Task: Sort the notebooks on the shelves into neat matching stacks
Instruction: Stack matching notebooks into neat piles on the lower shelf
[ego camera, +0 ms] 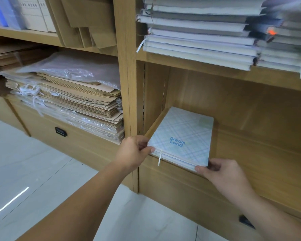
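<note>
A Dream Land stack point(182, 136) of a few pale plaid notebooks lies in the left near corner of the lower shelf point(259, 153), its front edge at the shelf lip and a white ribbon bookmark point(159, 158) hanging from it. The left hand point(132, 152) pinches the stack's near left corner, while the right hand point(221, 173) grasps the near right corner; the fingers point(149, 150) of both are curled around the edges, apparently squaring the covers against each other. This looks like an early stage of the sorting: one matching pile is started, and the rest of the lower shelf is bare wood. On the shelf above, a tall pile of grey-edged notebooks point(198, 37) and a second pile point(285, 49) beside it sit unevenly, edges stepped and ribbons dangling, so most of the matching and tidying seems left to do. In the bay to the left, kraft paper bags point(76, 101) lie stacked flat, some in clear plastic.
</note>
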`<state>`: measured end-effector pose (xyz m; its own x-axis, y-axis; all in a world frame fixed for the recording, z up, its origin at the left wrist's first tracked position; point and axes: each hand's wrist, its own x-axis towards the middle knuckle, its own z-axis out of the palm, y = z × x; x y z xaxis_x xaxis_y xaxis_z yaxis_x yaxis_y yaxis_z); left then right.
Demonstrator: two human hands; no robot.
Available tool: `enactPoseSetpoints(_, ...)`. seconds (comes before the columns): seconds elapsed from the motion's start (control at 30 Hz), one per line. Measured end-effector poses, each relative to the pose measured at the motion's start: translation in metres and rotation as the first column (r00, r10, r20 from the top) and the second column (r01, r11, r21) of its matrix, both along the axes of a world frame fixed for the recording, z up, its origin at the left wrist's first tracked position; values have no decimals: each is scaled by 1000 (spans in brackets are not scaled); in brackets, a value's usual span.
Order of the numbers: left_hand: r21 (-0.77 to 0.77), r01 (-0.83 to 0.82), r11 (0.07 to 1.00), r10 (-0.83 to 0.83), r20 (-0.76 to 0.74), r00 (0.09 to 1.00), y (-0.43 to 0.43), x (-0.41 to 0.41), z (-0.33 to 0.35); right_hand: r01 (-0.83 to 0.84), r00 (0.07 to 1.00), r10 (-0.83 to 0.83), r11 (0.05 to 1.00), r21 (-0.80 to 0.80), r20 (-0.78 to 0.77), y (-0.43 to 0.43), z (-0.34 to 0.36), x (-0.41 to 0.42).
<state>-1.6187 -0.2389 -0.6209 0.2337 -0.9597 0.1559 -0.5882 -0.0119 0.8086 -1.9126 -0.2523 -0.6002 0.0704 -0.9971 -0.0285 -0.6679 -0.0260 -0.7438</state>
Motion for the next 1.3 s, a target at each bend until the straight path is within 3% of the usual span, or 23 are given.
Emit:
enactPoseSetpoints(0.1, 40, 12, 999, -12, 1, 1000, 5, -1, -4, 18, 1000, -17, 997, 81, -19, 1, 3, 1)
enactPoseSetpoints(0.4, 5, -29, 1000, 29, -161, 987, 7, -11, -4, 5, 999, -4, 1000, 18, -42, -2, -5, 9)
enactPoseSetpoints(0.7, 24, -118, 993, 120, -121, 985, -1, -12, -14, 17, 996, -21, 999, -40, -84, -9, -13, 18)
enactPoseSetpoints(0.97, 36, -93, 995, 96, -104, 990, 2, -16, -12, 35, 993, -39, 999, -42, -115, -6, -10, 17)
enactPoseSetpoints(1.13, 17, -134, 991, 135, -216, 967, 9, -13, -4, 30, 998, -28, 999, 25, -54, -9, -1, 13)
enactPoseSetpoints(1.3, -35, -92, 995, 87, -135, 987, 11, -14, 2, -15, 998, 15, 1000, 4, 61, -6, 7, 10)
